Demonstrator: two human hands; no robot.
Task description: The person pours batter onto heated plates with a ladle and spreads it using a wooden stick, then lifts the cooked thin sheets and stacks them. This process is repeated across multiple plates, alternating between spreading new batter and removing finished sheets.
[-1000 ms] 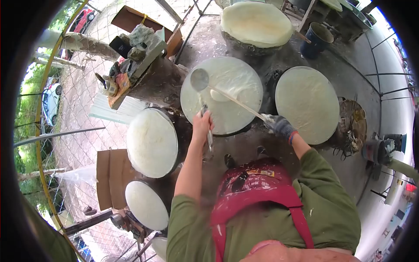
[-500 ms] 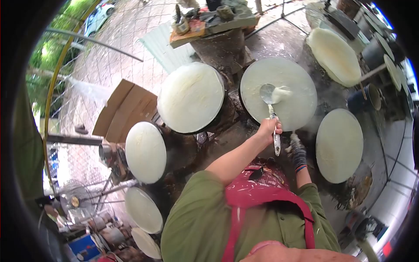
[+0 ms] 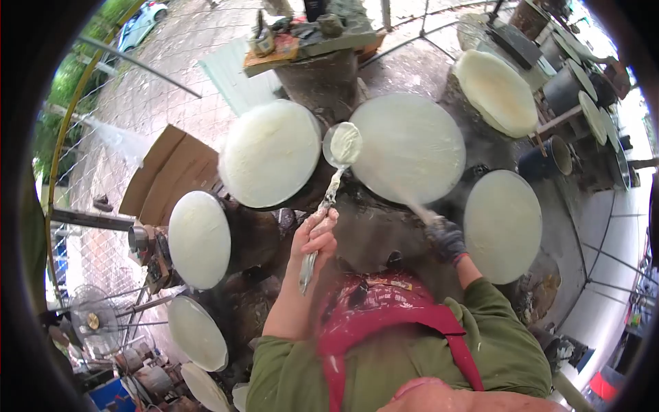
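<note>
My bare left hand (image 3: 316,233) grips the handle of a metal ladle (image 3: 343,144). Its bowl holds white batter and hangs over the gap between two round steaming discs. One disc (image 3: 270,152) lies to the left of the bowl, the other (image 3: 408,147) to its right. My gloved right hand (image 3: 446,240) holds a thin stick (image 3: 420,209), blurred, whose far end lies at the near edge of the right-hand disc. I wear a red apron over a green shirt.
More white discs sit around me: at right (image 3: 502,225), far right (image 3: 498,82), left (image 3: 199,239) and lower left (image 3: 198,333). A cluttered stand (image 3: 309,38) is at the back, cardboard (image 3: 161,175) and a wire fence at left, and a dark bucket (image 3: 549,159) at right.
The ladle has moved left off the middle disc and now carries batter. My right hand's stick has swung toward that disc's near edge. My head has turned slightly.
</note>
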